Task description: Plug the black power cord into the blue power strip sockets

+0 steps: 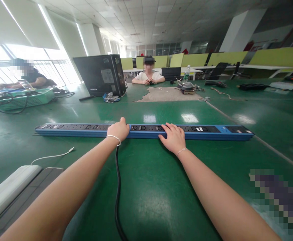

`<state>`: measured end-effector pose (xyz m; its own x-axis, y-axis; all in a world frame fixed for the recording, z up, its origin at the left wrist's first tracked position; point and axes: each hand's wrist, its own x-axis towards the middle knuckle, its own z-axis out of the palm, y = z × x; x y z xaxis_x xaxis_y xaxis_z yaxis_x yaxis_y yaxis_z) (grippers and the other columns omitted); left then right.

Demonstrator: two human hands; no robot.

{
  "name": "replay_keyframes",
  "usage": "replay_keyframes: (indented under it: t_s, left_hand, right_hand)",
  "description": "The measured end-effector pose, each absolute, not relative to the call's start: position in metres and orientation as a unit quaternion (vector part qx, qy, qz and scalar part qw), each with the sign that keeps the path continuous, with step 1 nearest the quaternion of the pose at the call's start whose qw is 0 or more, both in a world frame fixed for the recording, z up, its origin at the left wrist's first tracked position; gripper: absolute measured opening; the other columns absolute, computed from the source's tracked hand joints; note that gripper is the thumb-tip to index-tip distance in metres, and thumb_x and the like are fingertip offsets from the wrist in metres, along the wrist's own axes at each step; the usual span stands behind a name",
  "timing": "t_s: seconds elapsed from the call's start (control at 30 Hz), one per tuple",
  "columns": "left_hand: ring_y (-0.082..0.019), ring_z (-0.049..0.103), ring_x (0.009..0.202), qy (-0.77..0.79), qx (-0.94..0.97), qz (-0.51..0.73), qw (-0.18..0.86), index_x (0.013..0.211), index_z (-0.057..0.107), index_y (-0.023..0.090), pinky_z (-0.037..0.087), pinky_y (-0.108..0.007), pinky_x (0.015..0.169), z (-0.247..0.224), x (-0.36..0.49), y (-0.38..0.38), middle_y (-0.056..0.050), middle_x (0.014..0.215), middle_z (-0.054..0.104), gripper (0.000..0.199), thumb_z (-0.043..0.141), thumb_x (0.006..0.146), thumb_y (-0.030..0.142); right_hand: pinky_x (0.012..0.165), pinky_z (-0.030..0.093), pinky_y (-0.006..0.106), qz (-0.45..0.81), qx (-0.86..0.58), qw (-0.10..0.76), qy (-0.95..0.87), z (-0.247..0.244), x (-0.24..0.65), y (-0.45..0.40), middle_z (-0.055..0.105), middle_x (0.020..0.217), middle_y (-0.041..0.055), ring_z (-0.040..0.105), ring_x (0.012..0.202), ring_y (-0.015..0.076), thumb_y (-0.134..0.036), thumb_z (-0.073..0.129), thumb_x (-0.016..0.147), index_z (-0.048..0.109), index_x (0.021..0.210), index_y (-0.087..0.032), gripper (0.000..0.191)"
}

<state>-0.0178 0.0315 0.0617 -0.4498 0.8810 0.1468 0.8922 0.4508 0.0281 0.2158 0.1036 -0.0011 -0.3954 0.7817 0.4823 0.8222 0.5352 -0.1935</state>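
Observation:
A long blue power strip (201,135) with black sockets along its top lies crosswise on the green table (146,187). Left of its middle, my left hand (118,130) is closed round the strip, thumb side up. My right hand (173,136) rests on the strip right of the middle, fingers spread over its top and thumb at the front edge. A black cable (118,187) runs from beneath my left wrist toward the near edge. What lies under my left palm is hidden.
Beyond the strip stand a black computer case (102,75), gloves (111,97) and a green basket (28,100). A white-and-grey object (10,190) lies near left, with a white cable (53,156). Two people sit across the table. A blurred dark object (282,197) is near right.

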Motion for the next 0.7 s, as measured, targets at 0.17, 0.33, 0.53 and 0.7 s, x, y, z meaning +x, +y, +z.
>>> replay_keyframes:
  t_s: [0.17,0.33,0.53,0.7]
  left_hand:
    - [-0.030,0.065,0.091,-0.841,-0.540,-0.017,0.027,0.109,0.049,0.016,0.048,-0.038,0.073,0.069,-0.026,0.040,-0.018,0.097,0.068,0.039,0.030,0.084,0.039]
    - [-0.030,0.063,0.096,-0.823,-0.567,0.012,-0.011,0.108,0.051,0.015,0.047,-0.038,0.076,0.079,-0.037,0.053,-0.020,0.104,0.067,0.039,0.037,0.081,0.038]
    - [-0.026,0.064,0.092,-0.831,-0.555,-0.019,-0.001,0.105,0.051,0.018,0.047,-0.034,0.074,0.069,-0.039,0.046,-0.015,0.101,0.068,0.036,0.035,0.082,0.040]
    - [-0.029,0.065,0.086,-0.857,-0.505,-0.099,0.024,0.104,0.048,0.020,0.047,-0.037,0.070,0.057,-0.026,0.029,-0.014,0.093,0.068,0.037,0.030,0.084,0.046]
  right_hand:
    - [0.104,0.023,0.044,-0.039,-0.480,0.270,-0.834,-0.001,0.216,0.104,0.050,0.135,0.0064,0.038,0.125,0.0254,-0.043,0.052,0.081,0.055,0.125,-0.023,0.048]
    - [0.104,0.023,0.043,-0.040,-0.482,0.268,-0.833,-0.001,0.216,0.103,0.050,0.135,0.0056,0.039,0.125,0.0247,-0.043,0.052,0.081,0.055,0.125,-0.023,0.048]
    - [0.103,0.023,0.044,-0.041,-0.482,0.264,-0.835,0.000,0.216,0.103,0.049,0.136,0.0064,0.039,0.125,0.0254,-0.043,0.051,0.081,0.055,0.125,-0.023,0.048]
    - [0.103,0.023,0.043,-0.041,-0.479,0.267,-0.835,0.001,0.216,0.102,0.050,0.135,0.0064,0.039,0.125,0.0252,-0.043,0.052,0.081,0.055,0.125,-0.023,0.048]
